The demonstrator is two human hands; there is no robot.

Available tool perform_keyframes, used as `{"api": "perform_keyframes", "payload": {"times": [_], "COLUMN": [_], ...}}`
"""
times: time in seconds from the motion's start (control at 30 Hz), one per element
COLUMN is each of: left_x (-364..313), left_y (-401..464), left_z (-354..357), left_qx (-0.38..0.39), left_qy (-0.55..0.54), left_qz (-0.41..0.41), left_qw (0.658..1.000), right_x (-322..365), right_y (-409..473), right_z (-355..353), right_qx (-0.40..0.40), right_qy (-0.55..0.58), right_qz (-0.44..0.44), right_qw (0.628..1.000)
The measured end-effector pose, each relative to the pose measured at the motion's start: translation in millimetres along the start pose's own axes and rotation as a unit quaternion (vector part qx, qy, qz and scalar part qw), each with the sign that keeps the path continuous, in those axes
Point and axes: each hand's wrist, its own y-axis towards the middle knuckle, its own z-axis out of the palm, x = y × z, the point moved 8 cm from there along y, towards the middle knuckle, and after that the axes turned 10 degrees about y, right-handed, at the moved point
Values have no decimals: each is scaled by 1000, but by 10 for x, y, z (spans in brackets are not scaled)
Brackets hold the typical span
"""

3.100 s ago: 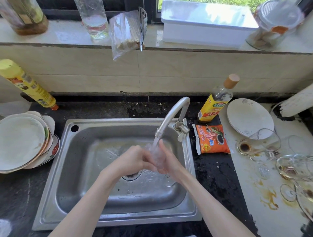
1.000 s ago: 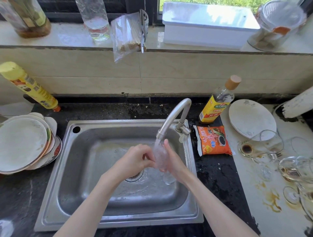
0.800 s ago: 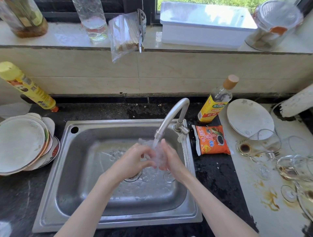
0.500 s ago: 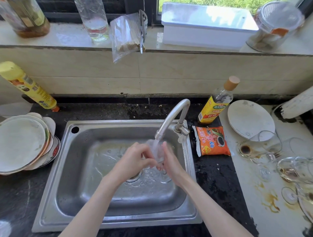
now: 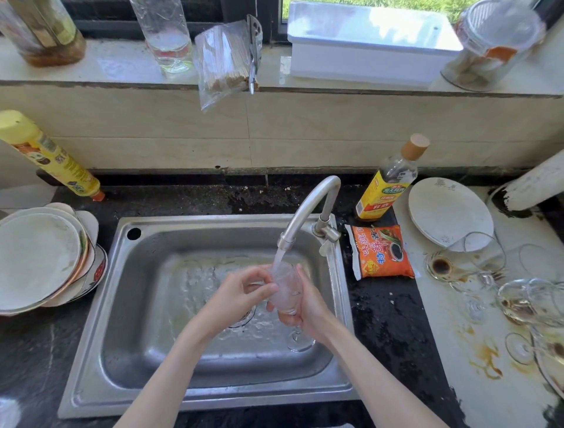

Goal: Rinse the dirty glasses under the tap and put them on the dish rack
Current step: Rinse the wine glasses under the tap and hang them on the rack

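We see our right hand (image 5: 300, 308) wrapped round a stemmed glass (image 5: 285, 290) over the sink (image 5: 152, 305), left hand (image 5: 241, 293) pinching its rim. Tap (image 5: 305, 210) water runs into it. Dirty glasses (image 5: 476, 259) lie on the worktop (image 5: 442, 351) right.

I'm looking down at a black speckled stone surface (image 5: 381, 311) w/ a stainless sink (image 5: 100, 305) set into it. Rt side of the surface is pale (image 5: 451, 360) & streaked w/ brown stains. Behind runs a beige tiled wall (image 5: 305, 131), dark grimy strip at its base. Above that a pale marble windowsill (image 5: 113, 65), sunlit, w/ a dark window frame (image 5: 225, 9) & green grass outside (image 5: 360, 3). Strong daylight from the window; glare on the sill. White chipped pipe-like post (image 5: 537, 186) at far rt.
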Motion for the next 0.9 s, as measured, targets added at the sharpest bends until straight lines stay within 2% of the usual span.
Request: {"api": "perform_keyframes", "payload": {"times": [0.17,0.27,0.37,0.53,0.63,0.77,0.9], "left_x": [-8,73,204,382,428,378,396], "left_y": [43,87,159,215,246,333,376], "left_z": [-70,-156,-165,41,153,194,99], "left_qx": [-48,-80,-84,-54,-52,-71,-104], "left_qy": [-5,-19,-41,-131,-159,-246,-277], "left_qz": [-30,-55,-83,-126,-168,-208,-234], "left_qw": [998,995,992,982,971,944,926], "right_x": [68,172,166,-19,-35,61,114], "right_y": [26,-5,-79,-131,-157,-166,-206], "right_z": [29,39,56,6,73,130,27], "right_qx": [-34,-44,-48,-35,-16,-5,-33], "right_qy": [-13,-115,-173,-43,-3,-20,-17], "right_qz": [11,-27,-9,86,132,111,96], "right_qw": [999,992,984,995,991,994,995]}}
